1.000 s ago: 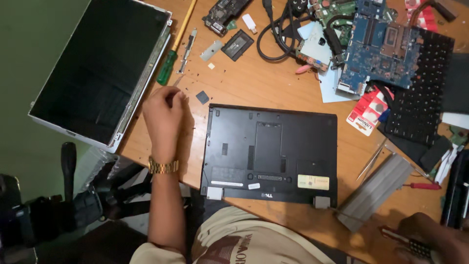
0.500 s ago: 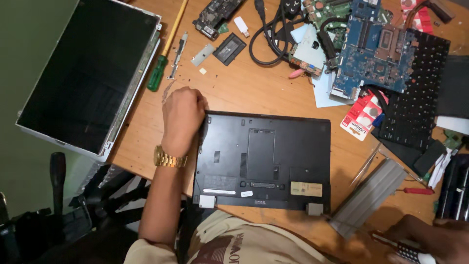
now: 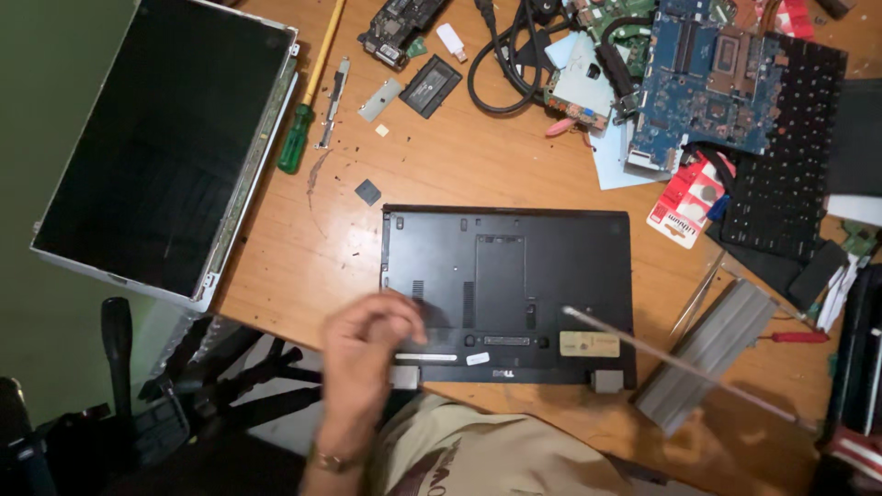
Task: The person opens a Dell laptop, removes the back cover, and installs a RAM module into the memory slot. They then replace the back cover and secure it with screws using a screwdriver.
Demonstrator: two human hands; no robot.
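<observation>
A black laptop base (image 3: 514, 276) lies bottom-up on the wooden desk (image 3: 303, 257), right in front of me. My left hand (image 3: 363, 358) is blurred. Its curled fingers rest over the base's near left corner, and whether they pinch anything is not visible. A long thin screwdriver shaft (image 3: 680, 366) slants in from the bottom right, with its tip over the base's near right part by a pale sticker (image 3: 588, 343). My right hand (image 3: 850, 464) grips the handle at the frame's corner and is mostly cut off.
A bare screen panel (image 3: 156, 147) overhangs the desk's left edge. A green-handled screwdriver (image 3: 303, 119), a small black square (image 3: 367, 191), cables, a blue circuit board (image 3: 703, 83), a keyboard (image 3: 781, 156) and a grey ribbed block (image 3: 712, 354) lie around. A tripod (image 3: 184, 386) stands below left.
My left hand has pulled back from the desk spot beside the small black square to the base's near left corner. The screwdriver shaft has swung in over the base.
</observation>
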